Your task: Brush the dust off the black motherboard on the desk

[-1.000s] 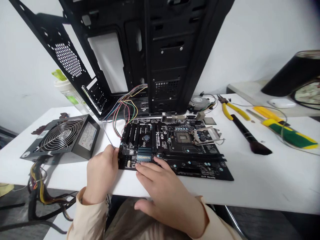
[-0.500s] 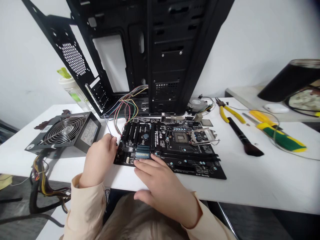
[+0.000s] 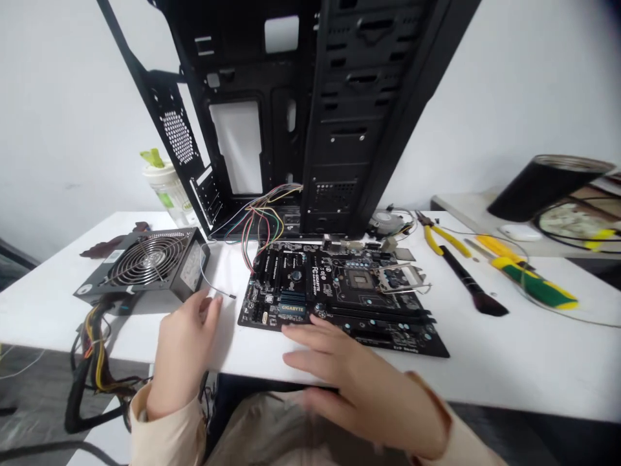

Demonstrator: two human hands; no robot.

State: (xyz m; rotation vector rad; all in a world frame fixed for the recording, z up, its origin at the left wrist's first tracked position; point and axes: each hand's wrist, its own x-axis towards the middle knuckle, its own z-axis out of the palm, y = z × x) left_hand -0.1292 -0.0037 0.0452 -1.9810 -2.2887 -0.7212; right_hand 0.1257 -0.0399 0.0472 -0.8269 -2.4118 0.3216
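Observation:
A black motherboard (image 3: 334, 285) lies flat on the white table, a few coloured wires still reaching its left edge. To its left, a thin cable (image 3: 209, 283) ends in a small black connector resting on the tabletop. Just beside that cable is my left hand (image 3: 182, 346), thumb and forefinger slightly parted, nothing visible between them. My right hand (image 3: 359, 382), slightly blurred, has its fingers spread near the board's front edge; whether a fingertip touches the board I cannot tell. Behind the board stands a black computer case (image 3: 286, 84), with the coloured wires (image 3: 264, 213) coming from its bottom.
A power supply (image 3: 150, 265) sits at left, its cable bundle hanging over the front edge. Behind it is a lidded cup (image 3: 169, 191). On the right lie pliers (image 3: 439, 236), a brush (image 3: 473, 285) and a green-and-yellow-handled tool (image 3: 536, 283). A cooler (image 3: 387, 223) stands beside the case.
My left hand has let go of the thin cable, whose connector now lies on the table off the board. My right hand has drawn back from the board's heatsink. The whole view has shifted.

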